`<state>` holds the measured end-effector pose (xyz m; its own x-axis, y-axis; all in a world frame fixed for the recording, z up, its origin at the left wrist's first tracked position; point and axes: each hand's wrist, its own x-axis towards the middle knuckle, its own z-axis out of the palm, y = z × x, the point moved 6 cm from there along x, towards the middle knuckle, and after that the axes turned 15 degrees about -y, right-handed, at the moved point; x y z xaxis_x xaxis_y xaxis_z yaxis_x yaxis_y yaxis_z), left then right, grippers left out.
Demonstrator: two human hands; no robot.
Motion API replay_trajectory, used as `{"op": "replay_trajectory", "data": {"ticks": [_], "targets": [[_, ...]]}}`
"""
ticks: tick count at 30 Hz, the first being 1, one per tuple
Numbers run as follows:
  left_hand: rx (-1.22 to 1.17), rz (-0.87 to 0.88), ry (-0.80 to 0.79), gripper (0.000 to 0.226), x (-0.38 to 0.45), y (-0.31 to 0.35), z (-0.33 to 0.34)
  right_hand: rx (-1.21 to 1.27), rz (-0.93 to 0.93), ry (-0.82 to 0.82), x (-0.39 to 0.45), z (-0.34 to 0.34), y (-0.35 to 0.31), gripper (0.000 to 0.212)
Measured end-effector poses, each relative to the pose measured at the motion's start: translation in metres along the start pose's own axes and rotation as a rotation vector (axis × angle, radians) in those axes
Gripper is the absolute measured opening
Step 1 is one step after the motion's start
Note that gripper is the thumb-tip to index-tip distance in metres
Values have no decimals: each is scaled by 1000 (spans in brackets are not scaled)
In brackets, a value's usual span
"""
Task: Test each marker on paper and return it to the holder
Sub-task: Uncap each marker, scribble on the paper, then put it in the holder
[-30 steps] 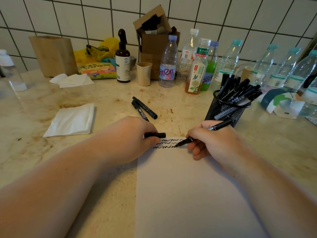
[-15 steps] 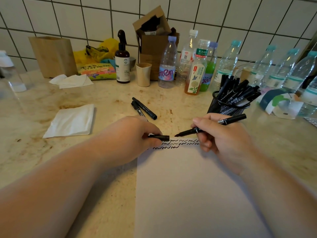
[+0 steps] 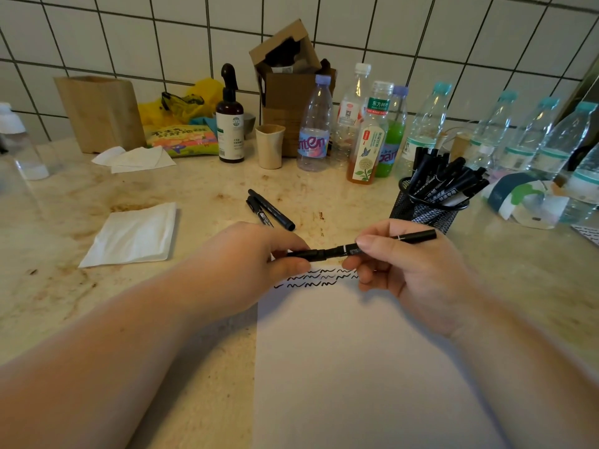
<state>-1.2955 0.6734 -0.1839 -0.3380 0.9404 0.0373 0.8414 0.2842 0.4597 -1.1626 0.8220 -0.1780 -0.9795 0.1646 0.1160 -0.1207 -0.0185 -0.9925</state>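
Note:
A black marker (image 3: 343,249) lies level between both hands above the top edge of the white paper (image 3: 356,367). My right hand (image 3: 408,270) pinches its barrel. My left hand (image 3: 246,264) pinches the black cap (image 3: 304,254), which sits against the marker's tip end. Two rows of black squiggles (image 3: 319,277) run along the paper's top. The black mesh holder (image 3: 424,212), at the right behind my right hand, is packed with several black markers. Two more black markers (image 3: 270,213) lie on the counter behind my left hand.
A folded white napkin (image 3: 131,234) lies at the left. Along the tiled wall stand several plastic bottles (image 3: 316,124), a dark spray bottle (image 3: 229,124), a beige cup (image 3: 270,145), a cardboard box (image 3: 285,79) and a paper bag (image 3: 97,111). A tape roll (image 3: 512,192) lies at the right.
My right hand lifted the marker off the paper and turned it level. My left hand brought the cap up to the tip. One more squiggle row was finished.

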Motion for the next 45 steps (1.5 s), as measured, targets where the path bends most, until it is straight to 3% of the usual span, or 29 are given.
{"op": "replay_trajectory", "data": {"ticks": [8,22,29,30,32,35,37,40,45], "targets": [[66,-7,-43,22,-3,9,2,-52,-39,-50,0,5,0,3],[-169,47,-155,9,-9,16,5,-86,-81,-120,-5,4,-8,4],[-274,88,-215,14,-9,21,4,-61,-92,-149,-3,2,-8,3],[-292,94,-188,23,-8,23,2,-40,-102,-128,-1,1,-8,2],[-299,77,-135,39,-6,24,-1,-71,-135,-81,0,-1,-10,19],[-204,19,-67,40,-5,21,-3,-111,-233,77,-3,-15,-18,41],[-154,-15,-27,44,-6,16,-4,-120,-320,293,-12,-35,-26,34],[-116,-28,-12,50,-7,12,-1,-331,-439,593,-30,-58,-48,22],[-48,-18,1,61,-5,10,2,-633,-443,853,-46,-75,-63,25]]}}
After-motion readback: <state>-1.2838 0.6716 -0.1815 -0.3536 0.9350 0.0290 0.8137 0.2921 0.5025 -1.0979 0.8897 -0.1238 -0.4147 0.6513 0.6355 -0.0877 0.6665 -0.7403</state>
